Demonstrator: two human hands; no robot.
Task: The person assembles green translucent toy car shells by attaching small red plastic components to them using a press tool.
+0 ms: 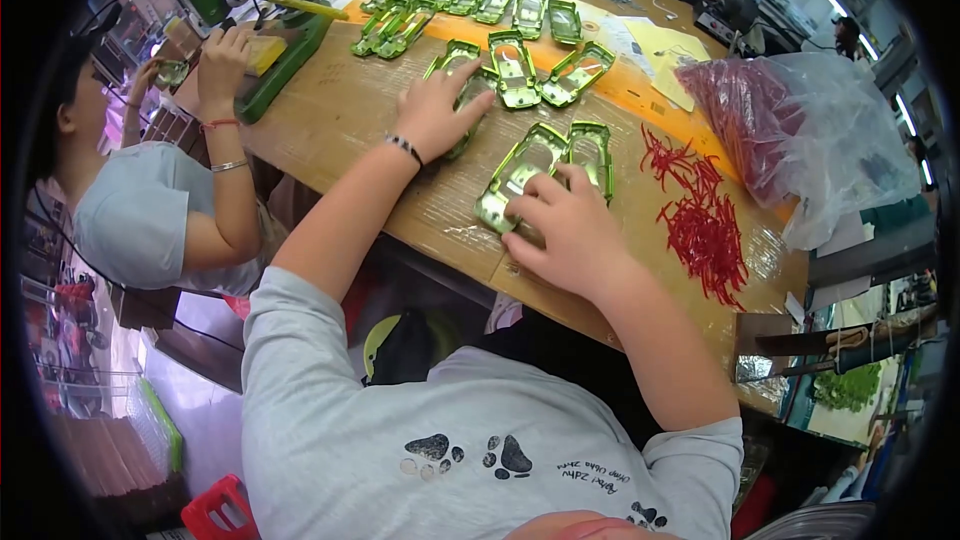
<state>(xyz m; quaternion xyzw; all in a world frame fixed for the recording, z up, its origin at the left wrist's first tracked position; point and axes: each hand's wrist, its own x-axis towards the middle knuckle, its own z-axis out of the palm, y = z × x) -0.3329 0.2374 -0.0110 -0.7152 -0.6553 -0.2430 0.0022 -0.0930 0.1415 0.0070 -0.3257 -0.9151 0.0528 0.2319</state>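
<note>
Fingers spread, my left hand (440, 112) lies over shiny green plastic toy car body shells, touching one car shell (477, 88) that shows between its thumb and forefinger. Nearer to me, my right hand (572, 238) curls over the near end of another green car shell (528, 162), thumb at its lower edge and fingertips on top. A further shell (590, 148) stands right beside that one, close to the right fingertips. Window-like openings show in the shells. What lies under both palms is hidden.
More green shells (492, 2) stand in rows at the far side of the brown table (330, 145). Thin red strips (705, 240) lie in a pile at right, near a clear bag (790, 120) of red pieces. A co-worker (150, 210) sits at left beside a green hand press (285, 70).
</note>
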